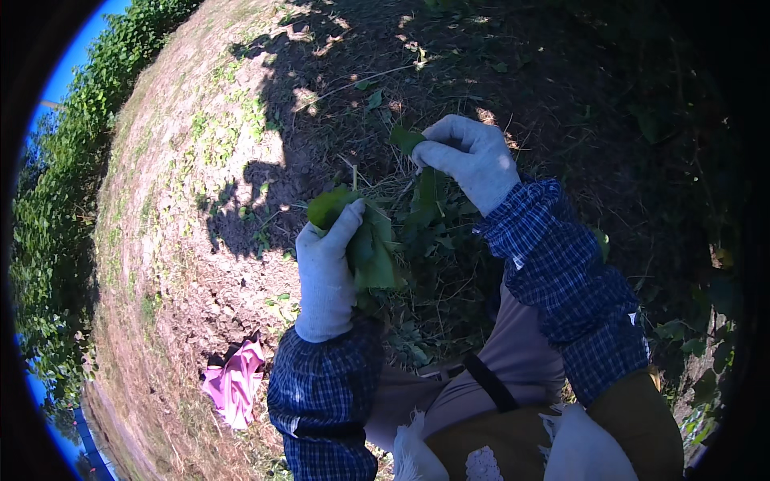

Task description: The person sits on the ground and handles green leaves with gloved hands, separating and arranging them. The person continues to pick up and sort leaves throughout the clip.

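Along the rim at nine o'clock, a green hedge (52, 240) borders sunlit, sparsely grown ground (172, 264). A crumpled pink cloth (238, 385) lies on that ground, at about eight o'clock.

Next, a little left of the centre, comes the left hand (326, 276), in a pale glove. It is closed around a small bunch of broad green leaves (375, 256), with the thumb pressed over them; one brighter leaf curls out toward eleven o'clock from the thumb, and the rest fan out toward four. How many leaves are in the grip I cannot tell, since they overlap.

Below the two hands, toward six o'clock, loose greenery (421, 321) covers the shaded ground.

At about one o'clock from the centre, the right hand (475, 160), gloved the same way, has thumb and fingertips pinched together on a single leaf (407, 139). A darker leaf (431, 191) hangs just beneath it (whether the same pinch holds it, I cannot make out).

As I judge it, the work is partway along: several leaves are already together in the left hand, while the one in the right hand is apart from the bunch and not yet joined to it. Whether any of the greenery below is also meant for handling, the view does not settle.
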Demonstrator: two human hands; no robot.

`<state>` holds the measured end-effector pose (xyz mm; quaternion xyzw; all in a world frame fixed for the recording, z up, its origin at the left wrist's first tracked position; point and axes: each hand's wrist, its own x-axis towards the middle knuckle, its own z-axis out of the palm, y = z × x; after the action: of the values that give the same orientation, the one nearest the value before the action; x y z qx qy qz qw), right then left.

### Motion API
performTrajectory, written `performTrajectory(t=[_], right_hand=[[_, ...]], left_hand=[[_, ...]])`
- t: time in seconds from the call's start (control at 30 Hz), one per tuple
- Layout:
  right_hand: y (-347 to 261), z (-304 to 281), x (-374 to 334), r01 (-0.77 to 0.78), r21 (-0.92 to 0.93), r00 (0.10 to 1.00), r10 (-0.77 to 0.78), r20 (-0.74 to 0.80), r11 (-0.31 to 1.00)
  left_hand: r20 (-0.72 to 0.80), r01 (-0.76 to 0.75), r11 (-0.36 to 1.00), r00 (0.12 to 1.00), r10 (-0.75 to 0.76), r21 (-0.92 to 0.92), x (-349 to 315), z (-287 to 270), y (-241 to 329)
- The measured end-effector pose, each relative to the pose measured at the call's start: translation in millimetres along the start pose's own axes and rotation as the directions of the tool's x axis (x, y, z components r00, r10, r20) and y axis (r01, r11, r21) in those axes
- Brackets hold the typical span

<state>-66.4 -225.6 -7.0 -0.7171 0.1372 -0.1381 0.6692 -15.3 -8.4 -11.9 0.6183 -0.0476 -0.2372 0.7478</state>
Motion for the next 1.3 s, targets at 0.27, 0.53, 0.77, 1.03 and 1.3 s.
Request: performTrajectory(t=[0.27,0.53,0.77,1.03,1.3], right_hand=[[5,16,-14,0.439,-0.344,0.897,-0.382,0.223,0.830],[21,43,-23,0.731,-0.448,0.681,-0.595,0.426,0.515],[13,28,-18,0.279,-0.055,0.927,-0.254,0.274,0.959],[12,20,-7,-0.149,0.063,0.916,0.113,0.385,0.987],[19,29,-8,-0.042,-0.241,0.939,0.120,0.322,0.970]], left_hand=[[-0.036,-0.012,0.999,0.999,0.011,-0.039,0,0,2],[-0.013,0.037,0.982,0.999,-0.040,-0.186,2,5,-4],[-0.062,-0.003,0.990,0.998,-0.006,-0.140,3,4,-4],[-0.075,-0.015,0.995,0.997,0.007,-0.097,2,4,1],[0.002,0.015,1.000,1.000,-0.015,0.020,-2,10,4]])
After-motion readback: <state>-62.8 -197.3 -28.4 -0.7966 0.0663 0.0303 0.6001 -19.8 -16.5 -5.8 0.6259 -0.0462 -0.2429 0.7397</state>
